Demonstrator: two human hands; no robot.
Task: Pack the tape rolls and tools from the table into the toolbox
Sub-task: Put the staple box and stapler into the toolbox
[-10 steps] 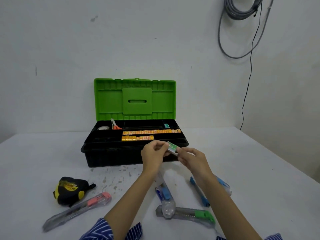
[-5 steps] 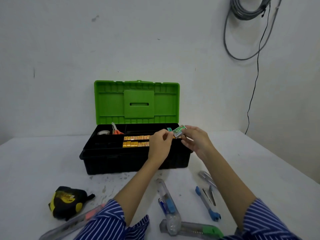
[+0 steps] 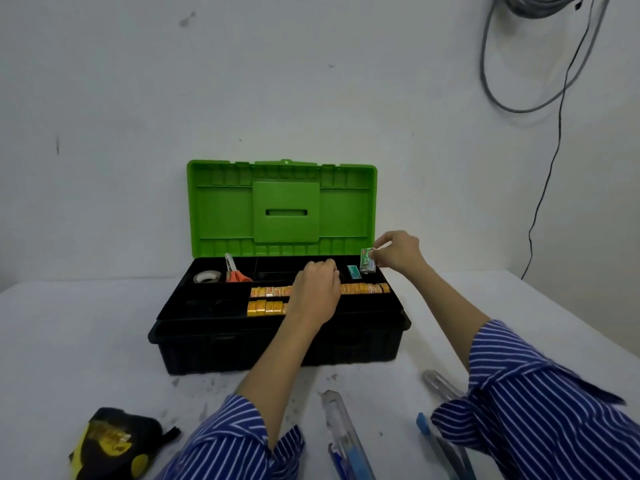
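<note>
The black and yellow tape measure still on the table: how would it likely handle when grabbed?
The tape measure looks chunky and rigid, so probably stiff and fairly heavy for its size. It lies flat on the table, so it is unlikely to roll. Its dark casing may give decent grip.

Your toolbox (image 3: 277,344) looks like moulded plastic: a matt black base and a smooth, slightly glossy green lid (image 3: 282,209). The small pack (image 3: 367,264) your right hand (image 3: 398,252) pinches has a shiny printed wrap. The yellow rolls (image 3: 266,291) gleam like film. Your striped sleeves (image 3: 540,420) are woven cloth, and the white table (image 3: 76,341) is matt and scuffed.
</note>
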